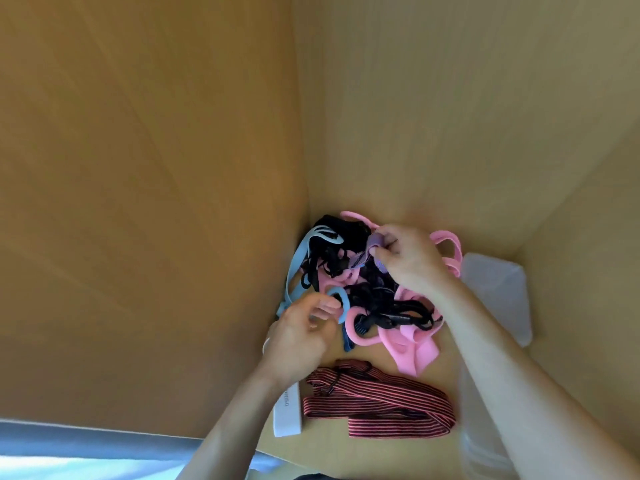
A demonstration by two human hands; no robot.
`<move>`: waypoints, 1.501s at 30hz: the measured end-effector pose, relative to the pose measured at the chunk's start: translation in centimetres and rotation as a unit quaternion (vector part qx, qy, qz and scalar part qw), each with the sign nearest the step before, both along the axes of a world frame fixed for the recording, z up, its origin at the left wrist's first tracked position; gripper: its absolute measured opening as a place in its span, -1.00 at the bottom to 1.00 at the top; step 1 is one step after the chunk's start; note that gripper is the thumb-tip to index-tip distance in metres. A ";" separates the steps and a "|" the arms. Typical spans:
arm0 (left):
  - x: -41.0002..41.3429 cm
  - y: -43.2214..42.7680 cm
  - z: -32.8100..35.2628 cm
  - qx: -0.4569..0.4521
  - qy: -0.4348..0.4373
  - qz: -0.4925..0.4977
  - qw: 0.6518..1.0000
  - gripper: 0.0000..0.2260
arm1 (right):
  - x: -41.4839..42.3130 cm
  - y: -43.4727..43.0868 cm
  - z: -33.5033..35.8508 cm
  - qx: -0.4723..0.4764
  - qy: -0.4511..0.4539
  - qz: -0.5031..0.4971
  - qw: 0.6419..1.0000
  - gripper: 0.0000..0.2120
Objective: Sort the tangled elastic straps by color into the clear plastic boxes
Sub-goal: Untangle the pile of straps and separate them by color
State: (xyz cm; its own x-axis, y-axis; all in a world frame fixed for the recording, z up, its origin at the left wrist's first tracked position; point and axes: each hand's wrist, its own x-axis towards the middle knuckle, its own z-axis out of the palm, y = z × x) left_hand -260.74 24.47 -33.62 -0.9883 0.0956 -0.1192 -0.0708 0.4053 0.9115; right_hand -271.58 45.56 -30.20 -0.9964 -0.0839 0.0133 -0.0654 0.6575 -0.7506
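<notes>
1. Left of and nearer to us than the tangled pile [374, 299], a white carton [287, 410] lies flat on the wooden shelf [408, 455]. The left forearm partly covers it.
2. The left hand [301, 337] sits at the pile's near-left edge, its fingers curled against a light blue strap [298, 268]. We cannot tell whether it grips that loop or only touches it.
3. The pile itself sits in the corner against the wooden walls. Its pink straps [412, 348], black straps [377, 306] and blue ones are all knotted through one another.
4. At the pile's far-right part, the right hand [412, 261] pinches a purple strap [375, 242] between thumb and fingertips and holds it just above the tangle.
5. Just nearer to us than the pile, a striped red-and-black strap [381, 400] lies folded on its own, free of the knot but not in any box.
6. Right of the pile stands a clear plastic box [498, 292] on the far side of the right forearm. Nothing coloured shows inside it.
7. We judge the sorting barely begun. One strap looks separated, the purple one is being worked loose, and nearly every colour has yet to be untangled and boxed.
</notes>
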 end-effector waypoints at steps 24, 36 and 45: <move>-9.8 10.6 2.2 0.030 0.017 -0.100 0.994 -0.83 | 6.5 5.1 20.5 -0.364 0.221 0.001 0.905 -0.95; -9.9 8.7 6.4 -0.023 0.130 -0.116 0.984 -0.75 | 5.4 6.8 18.3 -0.372 0.227 -0.105 0.894 -0.88; -8.5 9.6 13.9 0.029 0.193 -0.137 0.971 -0.79 | 3.2 6.2 12.9 -0.413 0.045 -0.166 0.894 -0.86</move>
State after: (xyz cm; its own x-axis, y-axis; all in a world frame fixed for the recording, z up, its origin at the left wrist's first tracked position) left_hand -269.26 34.09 -19.75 -0.8953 0.3558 0.2680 0.3830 0.3076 0.8710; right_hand -268.34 51.80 -17.27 -0.9563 0.2920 0.0159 -0.0544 -0.1242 -0.9908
